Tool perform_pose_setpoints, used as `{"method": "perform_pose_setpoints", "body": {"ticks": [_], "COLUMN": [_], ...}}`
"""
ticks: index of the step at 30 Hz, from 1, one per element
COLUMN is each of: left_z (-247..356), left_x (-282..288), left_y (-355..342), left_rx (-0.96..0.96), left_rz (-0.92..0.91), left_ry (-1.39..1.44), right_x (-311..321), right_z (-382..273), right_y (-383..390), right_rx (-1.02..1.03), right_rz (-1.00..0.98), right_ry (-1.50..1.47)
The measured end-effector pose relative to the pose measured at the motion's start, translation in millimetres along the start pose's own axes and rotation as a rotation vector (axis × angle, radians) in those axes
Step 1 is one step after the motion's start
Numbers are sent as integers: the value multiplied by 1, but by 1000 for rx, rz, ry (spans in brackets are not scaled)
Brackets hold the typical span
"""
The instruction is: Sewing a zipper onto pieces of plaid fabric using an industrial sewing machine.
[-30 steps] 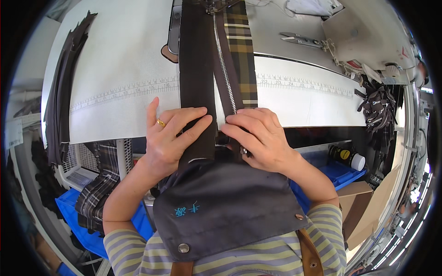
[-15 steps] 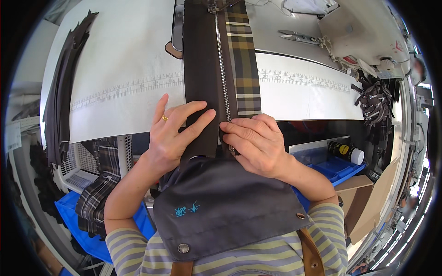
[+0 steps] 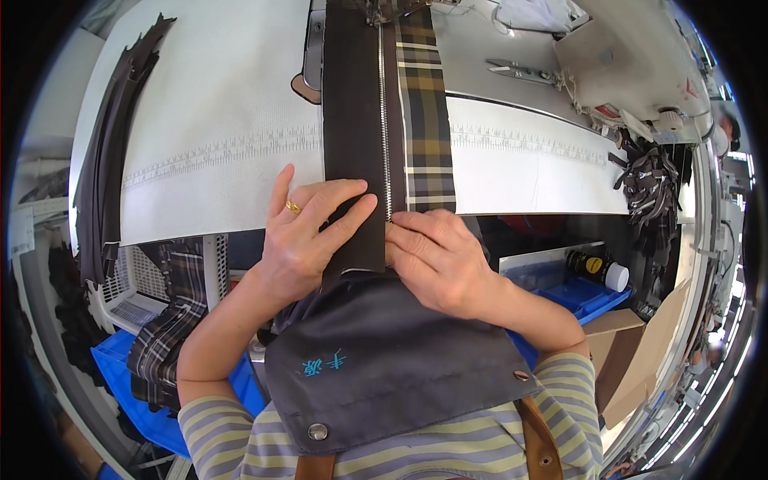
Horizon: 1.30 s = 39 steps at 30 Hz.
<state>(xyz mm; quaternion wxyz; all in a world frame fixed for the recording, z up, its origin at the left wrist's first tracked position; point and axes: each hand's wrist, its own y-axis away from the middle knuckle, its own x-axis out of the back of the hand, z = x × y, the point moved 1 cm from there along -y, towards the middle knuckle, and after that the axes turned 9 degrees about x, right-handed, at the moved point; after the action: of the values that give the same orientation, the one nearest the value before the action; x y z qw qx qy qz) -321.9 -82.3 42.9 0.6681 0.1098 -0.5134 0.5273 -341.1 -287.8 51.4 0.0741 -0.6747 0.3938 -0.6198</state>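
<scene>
A long silver-toothed zipper runs down from the sewing machine's needle area, on dark brown tape. A dark brown fabric strip lies along its left side, a plaid strip along its right. My left hand, with a gold ring, rests on the brown strip's left edge, fingers apart and holding nothing. My right hand is closed in a pinch on the zipper's near end, past the table's front edge. Its fingers hide that end.
Dark strips hang over the table's left side. Scissors lie near the machine body. A bundle of zipper pieces hangs at right. Below stand a white basket, blue bins with a black bottle, and a cardboard box.
My right hand has shifted slightly nearer and left, and the zipper lies straighter. Its near end, visible below the fingers before, is now hidden. My left hand has barely moved.
</scene>
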Motion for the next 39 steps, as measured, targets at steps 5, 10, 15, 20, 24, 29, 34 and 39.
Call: {"method": "perform_pose_setpoints", "body": {"ticks": [5,10,15,20,24,29,34,39], "left_z": [-1,1,-4,-16,-61,-79,-83,-86], "left_x": [2,2,7,34,13,-5,-6,4], "left_y": [1,3,4,-24,-83,-119,-122,-134], "left_rx": [5,30,-9,-20,135,109,41,90], "left_rz": [-30,-33,-83,-434,-172,-127,-101,-258], "left_ry": [-16,13,-55,-115,-66,-152,-187,-100], "right_x": [19,6,5,14,15,15,12,9], "right_z": [26,37,41,45,44,39,50,50], "right_y": [-3,-4,0,-6,-16,-17,-9,-9], "right_rx": [36,-78,2,7,41,50,95,45], "right_rz": [-89,-148,-132,-203,-234,-230,-208,-167], "right_ry": [-52,7,27,42,20,53,-42,-91]}}
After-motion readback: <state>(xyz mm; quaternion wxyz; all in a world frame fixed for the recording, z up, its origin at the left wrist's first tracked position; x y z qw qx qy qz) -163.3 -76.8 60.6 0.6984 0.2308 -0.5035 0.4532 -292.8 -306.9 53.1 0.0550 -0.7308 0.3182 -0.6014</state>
